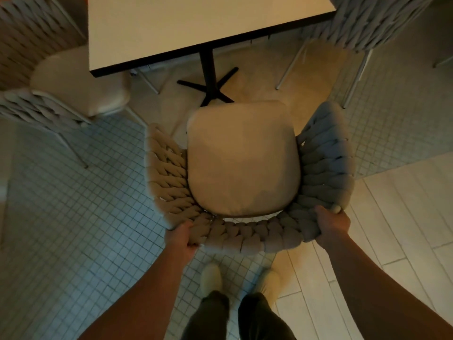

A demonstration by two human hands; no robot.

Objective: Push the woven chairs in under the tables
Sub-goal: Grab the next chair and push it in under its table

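Observation:
A woven chair (326, 163) with a beige seat cushion (242, 158) stands right below me, its curved braided back toward me. My left hand (181, 239) grips the back's left end. My right hand (333, 224) grips its right end. The chair's front edge sits just short of the white square table (171, 25), whose black pedestal foot (210, 82) shows on the floor beyond the cushion.
Another woven chair (49, 77) stands at the table's left side, partly under it. A third woven chair (367, 23) stands at the right, its thin metal legs near my chair's right arm. Small square tiles cover the floor; pale planks lie at lower right.

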